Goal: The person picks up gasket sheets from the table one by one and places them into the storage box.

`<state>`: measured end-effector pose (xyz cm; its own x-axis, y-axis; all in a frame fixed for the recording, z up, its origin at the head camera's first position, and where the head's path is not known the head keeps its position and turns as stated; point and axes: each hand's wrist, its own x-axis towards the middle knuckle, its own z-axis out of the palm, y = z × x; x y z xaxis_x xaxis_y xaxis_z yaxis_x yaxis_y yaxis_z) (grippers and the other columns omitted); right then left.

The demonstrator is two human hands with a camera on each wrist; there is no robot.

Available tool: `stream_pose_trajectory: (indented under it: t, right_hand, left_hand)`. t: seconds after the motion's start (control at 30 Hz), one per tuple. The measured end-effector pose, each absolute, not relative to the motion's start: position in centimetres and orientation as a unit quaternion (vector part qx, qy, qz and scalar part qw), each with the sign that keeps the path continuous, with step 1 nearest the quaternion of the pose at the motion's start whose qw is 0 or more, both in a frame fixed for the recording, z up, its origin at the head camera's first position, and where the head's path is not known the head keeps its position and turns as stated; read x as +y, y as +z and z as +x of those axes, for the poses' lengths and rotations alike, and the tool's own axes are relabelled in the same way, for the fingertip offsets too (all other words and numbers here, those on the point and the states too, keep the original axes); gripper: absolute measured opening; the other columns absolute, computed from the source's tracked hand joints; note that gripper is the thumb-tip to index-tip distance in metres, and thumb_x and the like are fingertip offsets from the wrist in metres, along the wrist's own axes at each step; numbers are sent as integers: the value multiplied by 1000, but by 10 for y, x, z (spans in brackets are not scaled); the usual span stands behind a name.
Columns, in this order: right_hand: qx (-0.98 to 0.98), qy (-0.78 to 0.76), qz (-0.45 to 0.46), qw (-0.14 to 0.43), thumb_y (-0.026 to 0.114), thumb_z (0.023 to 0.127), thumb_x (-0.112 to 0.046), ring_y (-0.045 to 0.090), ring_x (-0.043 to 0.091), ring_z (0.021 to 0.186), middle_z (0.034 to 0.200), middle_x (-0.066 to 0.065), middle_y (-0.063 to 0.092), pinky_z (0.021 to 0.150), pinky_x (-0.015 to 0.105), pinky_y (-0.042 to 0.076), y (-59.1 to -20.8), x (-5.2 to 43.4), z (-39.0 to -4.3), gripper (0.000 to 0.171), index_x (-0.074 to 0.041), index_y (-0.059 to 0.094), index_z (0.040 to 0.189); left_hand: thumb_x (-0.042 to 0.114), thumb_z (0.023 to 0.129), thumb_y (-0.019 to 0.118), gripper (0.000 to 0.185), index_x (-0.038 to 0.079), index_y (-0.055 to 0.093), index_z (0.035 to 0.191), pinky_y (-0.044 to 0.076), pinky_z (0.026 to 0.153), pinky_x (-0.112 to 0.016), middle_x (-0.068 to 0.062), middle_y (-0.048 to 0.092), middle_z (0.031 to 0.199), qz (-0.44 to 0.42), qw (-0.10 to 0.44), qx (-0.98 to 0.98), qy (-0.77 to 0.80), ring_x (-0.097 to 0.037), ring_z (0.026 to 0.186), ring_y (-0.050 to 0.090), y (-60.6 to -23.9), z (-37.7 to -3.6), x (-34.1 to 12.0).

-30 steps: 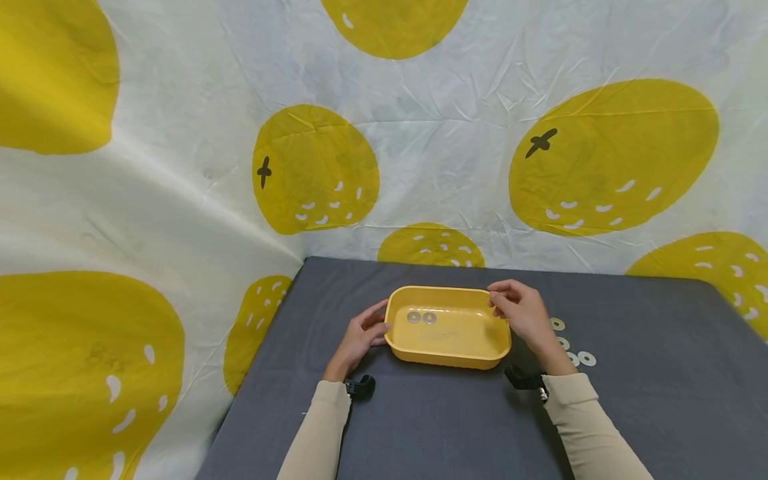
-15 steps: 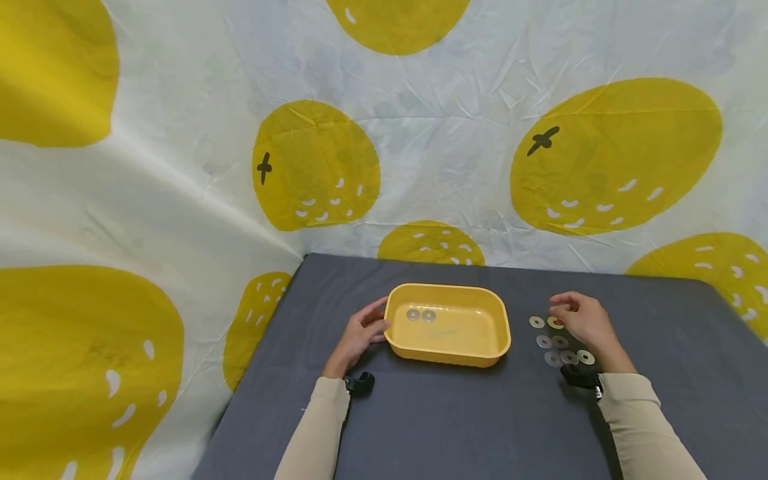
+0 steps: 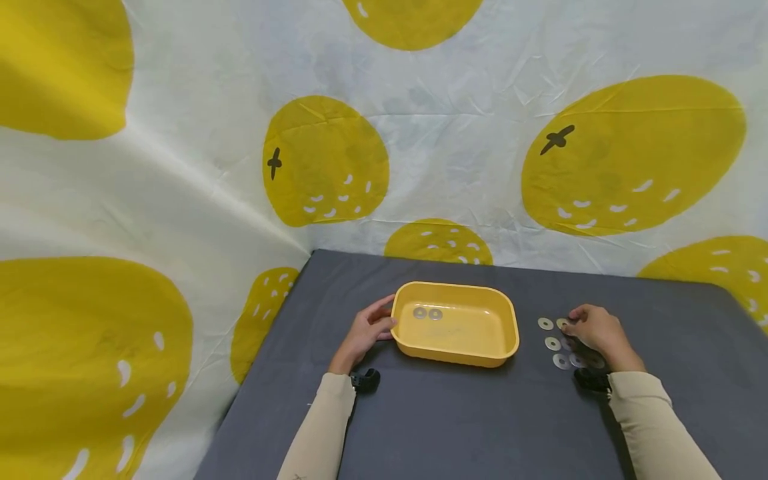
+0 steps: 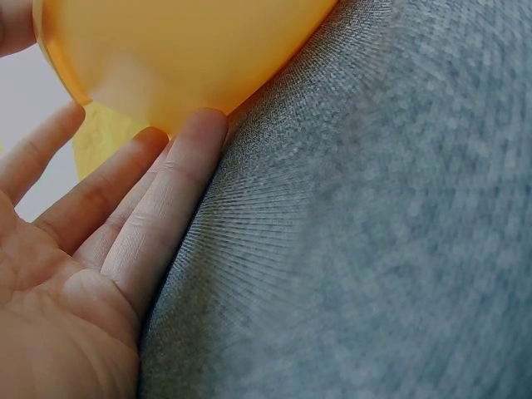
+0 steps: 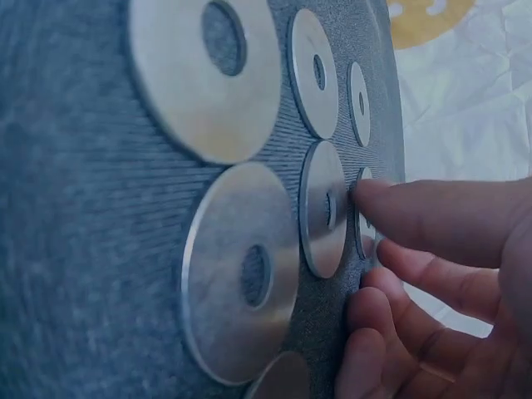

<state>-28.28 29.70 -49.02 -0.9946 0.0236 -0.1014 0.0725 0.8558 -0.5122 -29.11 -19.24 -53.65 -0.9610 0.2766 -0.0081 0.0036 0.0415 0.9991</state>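
Observation:
A yellow tray (image 3: pixel 505 338) sits on the grey table with two metal washers (image 3: pixel 427 313) inside, near its far left corner. My left hand (image 3: pixel 369 331) rests against the tray's left side. In the left wrist view its straight fingers (image 4: pixel 158 208) touch the tray wall (image 4: pixel 183 50). Right of the tray, several washers (image 3: pixel 553 343) lie loose on the table. My right hand (image 3: pixel 594 335) lies over this group. In the right wrist view one fingertip (image 5: pixel 374 204) touches a washer (image 5: pixel 322 209) and the other fingers are loosely curled below it.
The grey cloth-covered table (image 3: pixel 456 413) ends at the back and left against a white backdrop with yellow fruit prints (image 3: pixel 327 160). Black wrist camera mounts (image 3: pixel 365 380) sit at both cuffs.
My right hand left the tray's right rim, moved right and came down on the loose washers. The left hand stayed against the tray.

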Motion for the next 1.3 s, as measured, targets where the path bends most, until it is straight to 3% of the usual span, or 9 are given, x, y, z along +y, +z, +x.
stream_pose_trajectory:
  t: [0.33, 0.63, 0.93, 1.17, 1.3]
  right_hand:
    - [952, -292, 47, 80, 71, 92, -24, 59, 44, 94, 108, 31, 63, 76, 49, 49, -491, 298, -288, 38, 9, 61, 109]
    - [944, -319, 50, 73, 71, 91, -20, 58, 33, 85, 95, 23, 61, 64, 32, 45, -500, 304, -288, 39, 11, 56, 110]
    - [929, -362, 37, 58, 72, 90, -16, 54, 21, 76, 85, 11, 62, 65, 31, 42, -502, 310, -285, 33, 8, 55, 103]
    - [920, -383, 34, 79, 69, 95, -21, 59, 13, 80, 89, 3, 71, 70, 29, 45, -504, 319, -285, 43, 12, 54, 120]
    - [916, -391, 34, 85, 69, 97, -26, 61, 12, 83, 97, 6, 75, 71, 29, 47, -505, 321, -283, 52, 10, 54, 131]
  left_hand:
    - [16, 99, 67, 56, 33, 51, 151, 63, 88, -36, -14, 60, 143, 92, 95, 715, 686, -27, 119, 67, -537, -291, -191]
    - [17, 99, 67, 55, 34, 52, 150, 63, 89, -37, -12, 60, 143, 96, 98, 715, 686, -28, 121, 67, -536, -291, -190]
    - [13, 100, 65, 55, 32, 51, 151, 63, 88, -36, -14, 59, 145, 99, 93, 716, 685, -31, 122, 66, -537, -291, -190]
    - [14, 100, 65, 55, 34, 52, 150, 63, 88, -37, -14, 60, 145, 99, 94, 717, 683, -32, 122, 66, -537, -291, -190]
    - [15, 100, 66, 55, 36, 52, 149, 63, 88, -37, -12, 60, 144, 97, 93, 720, 681, -31, 121, 67, -536, -291, -190]
